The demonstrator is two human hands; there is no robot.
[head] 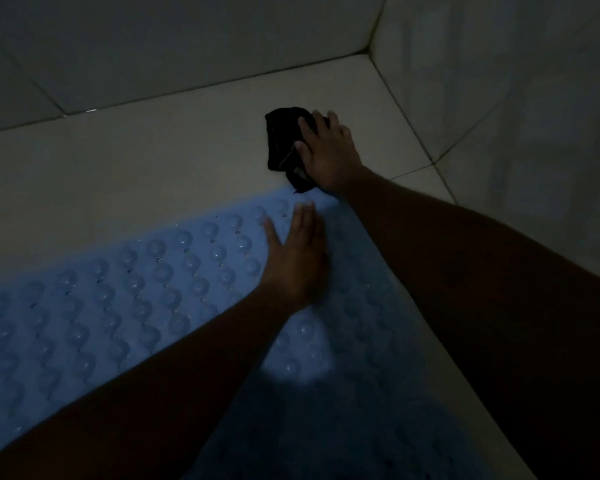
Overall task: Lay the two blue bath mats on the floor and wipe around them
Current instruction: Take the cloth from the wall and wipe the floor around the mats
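Head view, dim light. Blue bath mat (118, 289) lies flat on the tiled floor (153, 150), bumps upward; a second mat cannot be made out. Left hand (295, 261) rests flat on the mat's far end, fingers straight. Black cloth (283, 140) sits just beyond that edge under the right hand (326, 150), whose fingers are spread and pressing. Best wiped hugging the mat's border (mat pinned against creeping). No container shows.
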